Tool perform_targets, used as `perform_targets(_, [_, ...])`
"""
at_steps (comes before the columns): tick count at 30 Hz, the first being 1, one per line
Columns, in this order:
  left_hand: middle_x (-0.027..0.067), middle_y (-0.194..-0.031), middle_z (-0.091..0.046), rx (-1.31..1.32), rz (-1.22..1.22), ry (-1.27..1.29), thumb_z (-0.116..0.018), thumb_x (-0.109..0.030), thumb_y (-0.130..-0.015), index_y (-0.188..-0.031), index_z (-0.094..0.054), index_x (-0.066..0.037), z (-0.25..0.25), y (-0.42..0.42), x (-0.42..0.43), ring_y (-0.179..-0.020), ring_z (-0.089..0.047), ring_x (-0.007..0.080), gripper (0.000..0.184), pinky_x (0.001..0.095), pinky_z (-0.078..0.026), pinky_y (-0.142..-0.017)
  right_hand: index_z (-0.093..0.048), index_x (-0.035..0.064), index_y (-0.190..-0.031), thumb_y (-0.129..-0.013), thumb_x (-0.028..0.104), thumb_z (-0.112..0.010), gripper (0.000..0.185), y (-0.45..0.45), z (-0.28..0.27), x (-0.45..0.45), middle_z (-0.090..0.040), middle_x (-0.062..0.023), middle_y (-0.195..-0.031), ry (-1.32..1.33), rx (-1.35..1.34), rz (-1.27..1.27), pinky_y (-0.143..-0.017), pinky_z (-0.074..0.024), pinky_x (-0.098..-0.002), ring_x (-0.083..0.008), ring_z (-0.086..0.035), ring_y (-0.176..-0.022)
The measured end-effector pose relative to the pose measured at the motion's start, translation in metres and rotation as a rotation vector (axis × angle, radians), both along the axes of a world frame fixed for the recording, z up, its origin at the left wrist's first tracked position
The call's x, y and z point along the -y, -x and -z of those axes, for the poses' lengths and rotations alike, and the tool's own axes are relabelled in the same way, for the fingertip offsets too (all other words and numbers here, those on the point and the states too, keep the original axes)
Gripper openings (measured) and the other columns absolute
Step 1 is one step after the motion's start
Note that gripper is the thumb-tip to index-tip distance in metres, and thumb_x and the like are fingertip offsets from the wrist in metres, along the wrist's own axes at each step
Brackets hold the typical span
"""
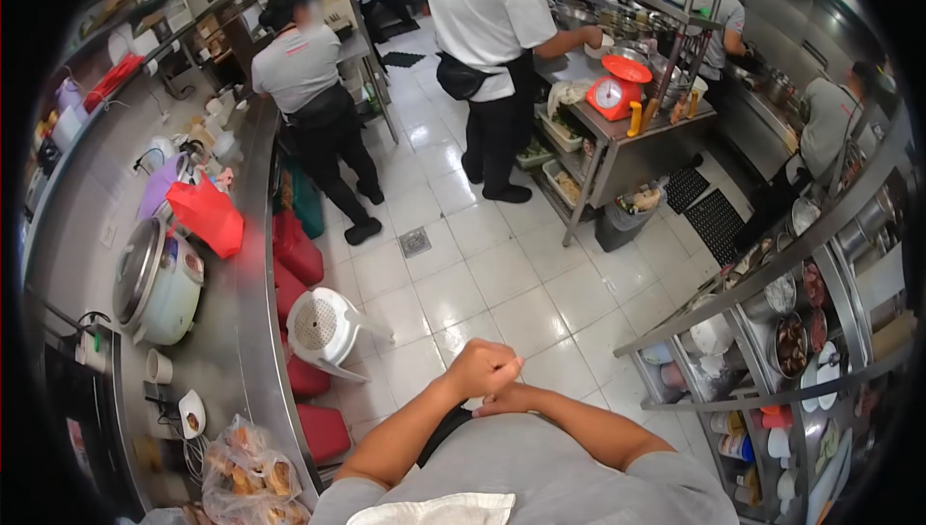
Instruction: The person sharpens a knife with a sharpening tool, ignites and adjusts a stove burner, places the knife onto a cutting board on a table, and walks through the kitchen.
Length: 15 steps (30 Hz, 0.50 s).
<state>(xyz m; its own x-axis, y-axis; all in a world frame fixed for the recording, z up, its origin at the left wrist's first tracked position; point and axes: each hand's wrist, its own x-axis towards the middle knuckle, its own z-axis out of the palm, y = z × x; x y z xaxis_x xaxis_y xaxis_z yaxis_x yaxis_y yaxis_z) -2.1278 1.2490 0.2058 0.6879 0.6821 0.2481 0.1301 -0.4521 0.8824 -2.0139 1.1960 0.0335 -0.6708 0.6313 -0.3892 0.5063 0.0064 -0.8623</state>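
Both hands are together in front of my grey shirt (540,457), over the tiled floor. My left hand (482,371), on the arm coming from the left side of the view, has its fingers curled in. Just below it and touching it, my right hand (503,400) is partly covered, with its fingers bent toward my body. Nothing shows in either hand, though the insides of the hands are hidden. A white cloth (444,509) lies on my shirt at the bottom edge.
A white plastic stool (321,325) stands beside the left counter (236,332), which holds a rice cooker (174,293). Co-workers stand ahead. A red scale (614,91) sits on a steel table (627,129). Shelving (752,308) is at right.
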Motion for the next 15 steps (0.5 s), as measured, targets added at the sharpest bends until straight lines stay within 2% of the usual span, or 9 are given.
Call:
perform_targets(1, [0.0063, -0.045, -0.039, 0.061, 0.052, -0.018, -0.054, -0.01, -0.083, -0.05, -0.041, -0.002, -0.006, 0.0, 0.004, -0.04, -0.033, 0.015, 0.037, 0.0313, -0.028, -0.039, -0.063, 0.0016, -0.075, -0.08, 0.047, -0.058, 0.046, 0.002, 0.019, 0.002, -0.06, -0.0094, -0.07, -0.112, -0.101, 0.013, -0.062, -0.0438, -0.0333, -0.0184, -0.055, -0.068])
perform_targets(2, [0.0068, -0.046, -0.04, 0.122, 0.109, -0.044, -0.054, -0.01, -0.082, -0.05, -0.04, -0.002, -0.013, 0.0, 0.005, -0.04, -0.034, 0.0164, 0.036, 0.0317, -0.029, -0.039, -0.06, 0.0008, -0.082, -0.082, 0.036, -0.059, 0.035, 0.002, 0.02, 0.003, -0.059, -0.0082, -0.072, -0.188, -0.221, 0.102, -0.064, -0.0445, -0.0319, -0.0164, -0.056, -0.074])
perform_targets(3, [0.007, -0.046, -0.04, 0.118, 0.154, -0.033, -0.054, -0.01, -0.083, -0.05, -0.04, -0.002, -0.02, 0.0, 0.008, -0.039, -0.035, 0.0171, 0.036, 0.0319, -0.029, -0.04, -0.06, 0.0008, -0.082, -0.082, 0.036, -0.059, 0.035, 0.004, 0.013, 0.003, -0.059, -0.0082, -0.072, -0.215, -0.218, 0.099, -0.064, -0.0445, -0.0319, -0.0164, -0.056, -0.074])
perform_targets(5, [0.0075, -0.046, -0.041, 0.148, 0.237, 0.018, -0.053, -0.01, -0.084, -0.052, -0.041, -0.002, -0.027, -0.002, 0.017, -0.039, -0.037, 0.0187, 0.036, 0.0325, -0.031, -0.041, -0.058, 0.0013, -0.091, -0.082, 0.023, -0.053, 0.024, 0.003, -0.008, -0.003, -0.059, -0.0099, -0.073, -0.164, -0.632, 0.418, -0.068, -0.0466, -0.0298, -0.0135, -0.056, -0.078])
perform_targets(6, [0.0077, -0.047, -0.041, 0.181, 0.271, 0.07, -0.053, -0.011, -0.085, -0.052, -0.041, -0.002, -0.025, -0.005, 0.025, -0.04, -0.039, 0.0197, 0.036, 0.0329, -0.033, -0.042, -0.058, 0.0013, -0.091, -0.082, 0.023, -0.053, 0.024, -0.003, -0.014, -0.016, -0.059, -0.0099, -0.073, -0.173, -0.627, 0.407, -0.068, -0.0466, -0.0298, -0.0135, -0.056, -0.078])
perform_targets(8, [0.0079, -0.047, -0.042, 0.136, 0.317, 0.058, -0.053, -0.012, -0.085, -0.053, -0.042, -0.001, 0.0, -0.009, 0.035, -0.041, -0.04, 0.0207, 0.036, 0.0329, -0.034, -0.043, -0.061, 0.0024, -0.087, -0.083, 0.028, -0.051, 0.027, -0.015, -0.034, -0.049, -0.06, -0.013, -0.072, 0.047, 0.075, 0.019, -0.066, -0.0464, -0.0312, -0.0166, -0.056, -0.072])
perform_targets(9, [0.0081, -0.047, -0.042, 0.083, 0.373, 0.052, -0.053, -0.013, -0.085, -0.053, -0.042, -0.001, 0.014, -0.009, 0.04, -0.042, -0.041, 0.0217, 0.036, 0.033, -0.035, -0.045, -0.061, 0.0024, -0.087, -0.083, 0.028, -0.051, 0.027, -0.016, -0.047, -0.06, -0.06, -0.013, -0.072, 0.052, 0.073, 0.005, -0.066, -0.0464, -0.0312, -0.0166, -0.056, -0.072])
perform_targets(11, [0.0087, -0.048, -0.043, -0.016, 0.384, 0.07, -0.053, -0.014, -0.086, -0.054, -0.043, 0.0, 0.032, -0.007, 0.047, -0.043, -0.042, 0.0225, 0.036, 0.0335, -0.036, -0.046, -0.057, 0.0015, -0.058, -0.085, 0.038, -0.051, 0.046, -0.012, -0.087, -0.081, -0.052, -0.0114, -0.055, -0.257, 0.015, 0.09, -0.056, -0.0412, -0.0347, -0.0214, -0.05, -0.054])
perform_targets(15, [0.0126, -0.052, -0.049, -0.281, 0.373, 0.173, -0.052, -0.024, -0.085, -0.055, -0.046, -0.001, 0.065, -0.001, 0.032, -0.049, -0.047, 0.0242, 0.038, 0.037, -0.037, -0.051, -0.051, 0.0003, -0.055, -0.085, 0.04, -0.052, 0.05, -0.001, -0.168, -0.093, -0.045, -0.0087, -0.051, -0.178, -0.029, 0.112, -0.053, -0.0386, -0.0335, -0.0178, -0.043, -0.05])
